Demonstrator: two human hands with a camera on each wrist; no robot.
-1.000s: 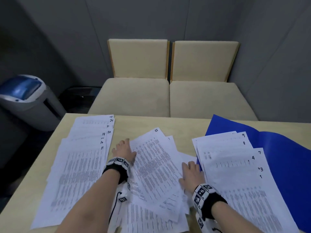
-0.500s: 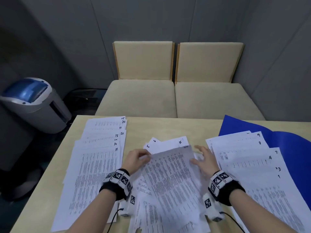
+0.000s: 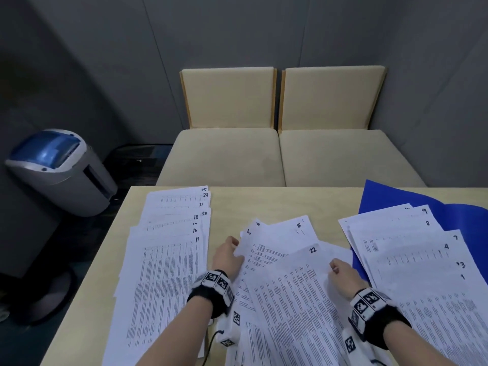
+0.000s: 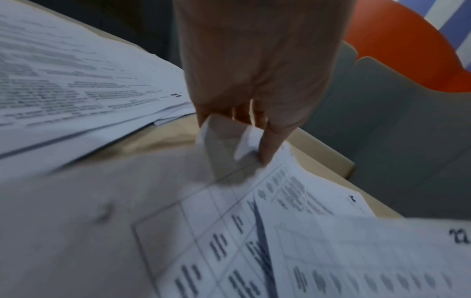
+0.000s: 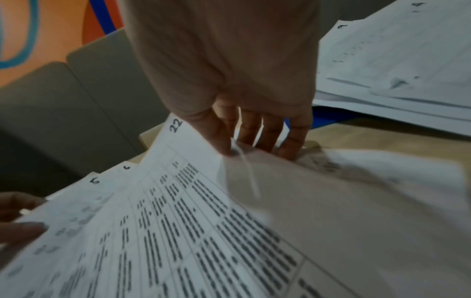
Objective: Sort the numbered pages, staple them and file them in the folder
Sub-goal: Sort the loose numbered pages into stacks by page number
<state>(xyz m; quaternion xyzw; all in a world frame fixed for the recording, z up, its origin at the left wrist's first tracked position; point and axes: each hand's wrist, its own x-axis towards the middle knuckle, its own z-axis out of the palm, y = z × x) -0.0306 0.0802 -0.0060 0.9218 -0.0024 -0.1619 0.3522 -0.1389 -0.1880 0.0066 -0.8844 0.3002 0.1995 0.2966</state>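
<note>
Three groups of numbered printed pages lie on the table (image 3: 277, 202). A fanned left pile (image 3: 169, 260) shows numbers 11 to 25. A right pile (image 3: 422, 276) showing 1 to 9 rests on the open blue folder (image 3: 383, 204). Between them is a loose heap with pages 5 (image 3: 260, 253), 6 and 15 (image 3: 293, 228) under page 22 (image 3: 295, 286). My left hand (image 3: 236, 249) pinches the left edge of the heap's lower sheets (image 4: 229, 139). My right hand (image 3: 333, 268) pinches the right edge of page 22 (image 5: 191, 181) between thumb and fingers. No stapler is in view.
Two beige chairs (image 3: 229, 154) stand behind the table's far edge. A grey bin with a blue lid (image 3: 58, 170) sits on the floor at the left. Bare tabletop shows at the far middle, between the piles.
Page 22 has swung right and down in my right hand, uncovering pages 5, 6 and 15. My left hand stays at the heap's left edge.
</note>
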